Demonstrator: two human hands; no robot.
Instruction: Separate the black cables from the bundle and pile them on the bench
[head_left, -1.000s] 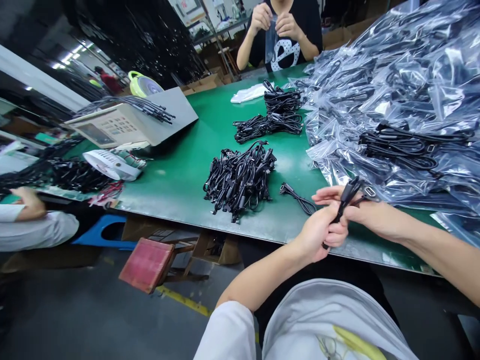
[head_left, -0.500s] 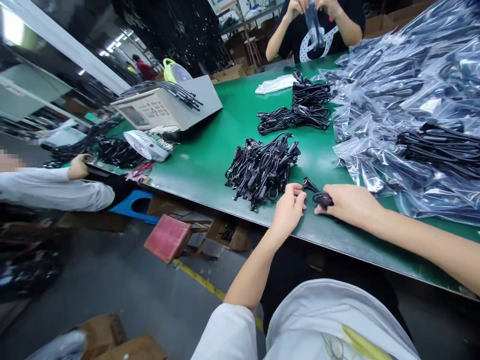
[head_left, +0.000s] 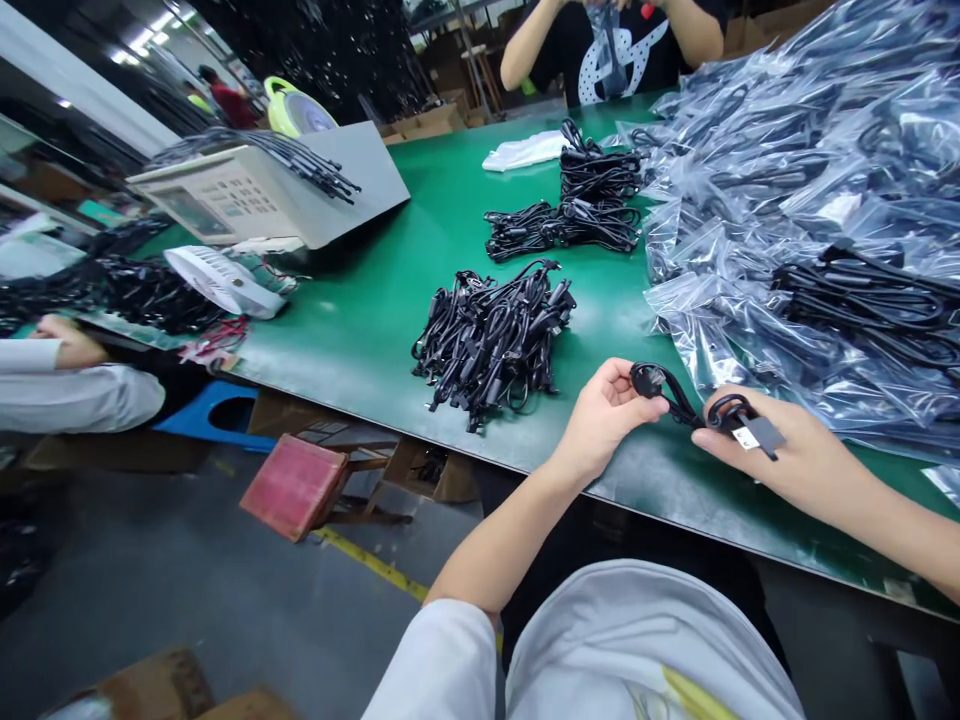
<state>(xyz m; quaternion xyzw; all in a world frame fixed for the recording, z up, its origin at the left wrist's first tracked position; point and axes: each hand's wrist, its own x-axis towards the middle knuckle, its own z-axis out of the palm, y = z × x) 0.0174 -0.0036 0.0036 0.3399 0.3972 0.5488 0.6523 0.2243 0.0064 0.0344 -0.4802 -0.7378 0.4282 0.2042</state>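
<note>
A black USB cable [head_left: 681, 400] is stretched between my two hands above the front edge of the green table [head_left: 352, 340]. My left hand [head_left: 604, 415] pinches one end of it, where a connector shows at the fingertips. Around the other part my right hand [head_left: 776, 440] is closed, and a plug with a pale metal tip sticks out over the thumb side. To the left of my hands lies a tangled pile of black cables [head_left: 491, 340]. Farther back are bundled black cables [head_left: 596, 200].
Clear plastic bags of cables [head_left: 795, 190] are heaped on the right. A beige instrument [head_left: 285, 190] and a white fan [head_left: 225, 280] stand at the left. Across the table, a person [head_left: 615, 50] handles a bag. Another person's arm [head_left: 75, 375] is at far left. A red-topped stool [head_left: 294, 487] stands below.
Both hands have lifted from the tabletop with the cable. My left hand, earlier beside it, now pinches one end. The view has shifted to the right.
</note>
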